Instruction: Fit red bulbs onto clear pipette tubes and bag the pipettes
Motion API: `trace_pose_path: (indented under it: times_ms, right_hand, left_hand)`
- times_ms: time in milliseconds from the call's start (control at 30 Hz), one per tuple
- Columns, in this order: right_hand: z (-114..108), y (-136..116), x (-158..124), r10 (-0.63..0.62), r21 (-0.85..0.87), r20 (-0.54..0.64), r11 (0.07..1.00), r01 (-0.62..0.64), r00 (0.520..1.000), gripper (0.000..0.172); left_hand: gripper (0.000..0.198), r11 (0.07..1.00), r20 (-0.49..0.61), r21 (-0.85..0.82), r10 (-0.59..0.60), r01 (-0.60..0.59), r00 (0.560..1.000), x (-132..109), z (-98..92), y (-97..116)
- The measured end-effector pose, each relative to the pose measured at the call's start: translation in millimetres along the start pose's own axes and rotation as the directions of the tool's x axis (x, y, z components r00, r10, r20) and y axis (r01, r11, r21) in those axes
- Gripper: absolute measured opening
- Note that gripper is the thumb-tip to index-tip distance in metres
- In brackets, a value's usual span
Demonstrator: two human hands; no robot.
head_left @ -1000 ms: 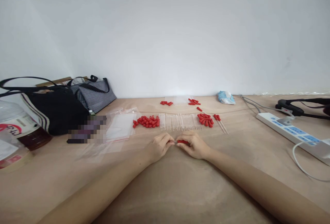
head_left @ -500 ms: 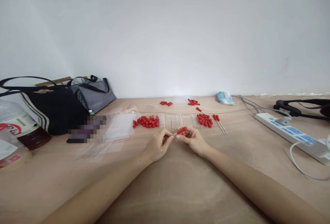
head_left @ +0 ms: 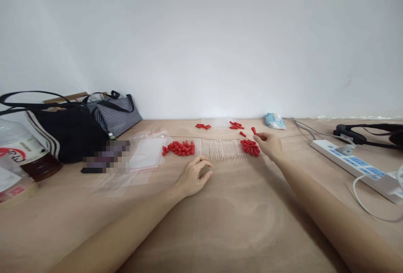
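Two bare hands lie well apart on the tan table (head_left: 220, 231). Your right hand (head_left: 270, 146) is stretched forward and pinches a red rubber bulb (head_left: 253, 131) between thumb and fingertips, lifted just above and behind the right-hand heap of red bulbs (head_left: 250, 147); whether a clear tube hangs from the bulb, you cannot tell. Your left hand (head_left: 194, 177) rests on the tabletop with the fingers loosely curled and slack, holding nothing, just in front of a row of clear plastic tubes (head_left: 220, 149) laid side by side. That row sits between the right-hand heap and a larger heap of red bulbs (head_left: 179, 148) on its left. Farther back, near the white wall (head_left: 201, 42), lie two smaller scatters of bulbs (head_left: 235, 124) with more clear tubes between them, and a blue-and-white packet (head_left: 275, 120) lies to their right. Clear zip bags (head_left: 146, 152) lie flat to the left of the bulbs, beside a black handbag (head_left: 67, 134) and a striped bag (head_left: 116, 114). A bottle with a red label (head_left: 19, 151) stands at the far left edge. On the right a white power strip (head_left: 354, 162) runs along the table, with a black device (head_left: 367, 130) behind it
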State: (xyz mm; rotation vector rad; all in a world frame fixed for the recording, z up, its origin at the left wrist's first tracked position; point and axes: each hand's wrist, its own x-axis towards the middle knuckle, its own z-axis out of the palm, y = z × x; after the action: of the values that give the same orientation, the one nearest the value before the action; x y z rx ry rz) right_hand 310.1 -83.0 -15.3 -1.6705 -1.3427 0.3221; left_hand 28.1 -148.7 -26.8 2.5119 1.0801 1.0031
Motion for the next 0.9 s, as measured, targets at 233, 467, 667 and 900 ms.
trace_pose_path:
  times_ms: [233, 467, 667, 900]
  right_hand:
    - [0, 38, 9, 0.007, -0.484, 0.044, 0.875, 0.015, 0.999, 0.023]
    - [1, 40, 16, 0.046, -0.499, 0.038, 0.866, -0.021, 0.998, 0.023]
    - [21, 28, 42, 0.107, -0.507, 0.116, 0.861, -0.034, 0.987, 0.021]
    - [46, 15, 72, 0.261, -0.581, 0.178, 0.806, -0.113, 0.949, 0.035]
  left_hand:
    - [0.008, 1.000, 0.056, 0.017, -0.014, 0.013, 0.998, 0, -0.1, 2]
    - [0.007, 1.000, 0.070, 0.021, -0.004, 0.003, 0.998, -1, 0.3, 1]
    - [0.007, 1.000, 0.072, 0.024, 0.000, -0.002, 0.997, -1, 0.2, 1]
    - [0.008, 1.000, 0.110, 0.013, -0.028, 0.027, 0.994, -2, -1.3, 3]
